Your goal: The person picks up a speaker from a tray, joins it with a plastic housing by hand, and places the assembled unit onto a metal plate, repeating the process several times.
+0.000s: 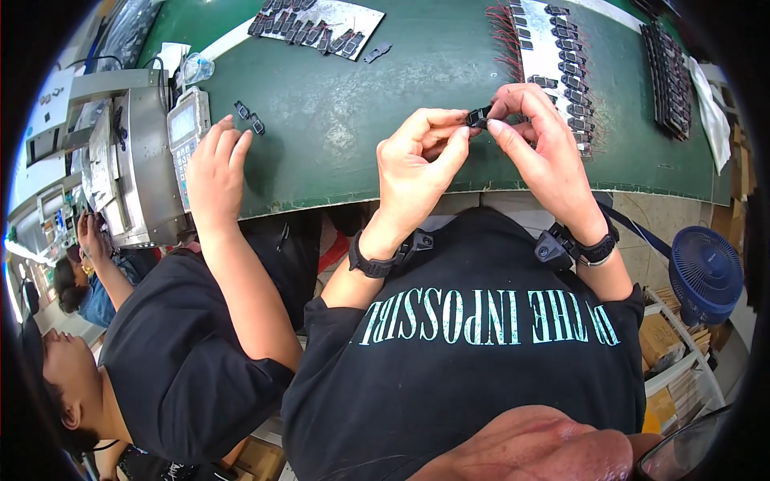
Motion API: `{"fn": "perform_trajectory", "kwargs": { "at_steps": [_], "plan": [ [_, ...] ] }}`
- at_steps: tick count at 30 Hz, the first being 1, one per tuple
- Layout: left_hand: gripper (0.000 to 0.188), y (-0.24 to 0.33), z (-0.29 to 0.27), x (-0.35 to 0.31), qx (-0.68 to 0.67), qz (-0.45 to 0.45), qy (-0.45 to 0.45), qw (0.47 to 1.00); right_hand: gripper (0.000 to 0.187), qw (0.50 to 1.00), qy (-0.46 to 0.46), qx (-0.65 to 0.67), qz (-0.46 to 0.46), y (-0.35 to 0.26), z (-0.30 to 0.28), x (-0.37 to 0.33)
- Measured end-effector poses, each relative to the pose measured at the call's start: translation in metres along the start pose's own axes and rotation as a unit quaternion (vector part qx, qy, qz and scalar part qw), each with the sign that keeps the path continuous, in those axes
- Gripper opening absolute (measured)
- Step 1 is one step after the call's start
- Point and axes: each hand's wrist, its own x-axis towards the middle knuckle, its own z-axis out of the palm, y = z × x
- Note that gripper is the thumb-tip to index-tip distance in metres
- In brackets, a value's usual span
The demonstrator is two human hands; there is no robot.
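Observation:
Between both hands, above the green table point(345, 120), is a small black plastic part point(479, 118) with a rectangular face. My left hand point(421, 152) pinches its left side between thumb and fingertips. From the other side, the thumb and fingers of my right hand point(539, 132) close on it, and they partly cover it. Just right of my right hand lies a white board point(541, 48) carrying rows of similar black parts, with thin red wires along its left edge. My wrists each wear a black strap with a small camera.
Another white board point(365, 28) with black parts lies at the far left, a loose part point(377, 52) beside it. A co-worker's hand point(216, 164) rests near two black parts point(250, 118) and a keypad device point(184, 128). Stacked black trays point(666, 80) and a blue fan point(706, 272) are at right.

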Motion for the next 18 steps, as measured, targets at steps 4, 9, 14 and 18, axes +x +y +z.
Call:
{"fn": "perform_trajectory", "kwargs": {
  "at_steps": [4, 9, 14, 18],
  "plan": [
    [0.018, -0.0017, -0.0057, 0.0016, 0.021, 0.000, -0.019, 1.000, 0.013, 0.998, 0.005, -0.047, -0.034, -0.0011, -0.0024, 0.0007],
    [0.019, 0.0034, -0.0033, 0.0005, 0.012, -0.035, -0.017, 0.999, 0.011, 0.999, -0.039, -0.027, -0.013, -0.0008, -0.0033, 0.0024],
    [0.025, 0.0018, -0.0020, 0.0017, -0.052, -0.070, -0.025, 0.996, 0.010, 1.000, -0.027, 0.007, 0.014, 0.0036, 0.0004, 0.0030],
    [0.029, -0.0009, -0.0083, 0.0025, 0.009, -0.059, -0.063, 0.996, 0.010, 0.999, -0.034, -0.019, 0.004, 0.0035, -0.0003, 0.0022]
  ]
}}
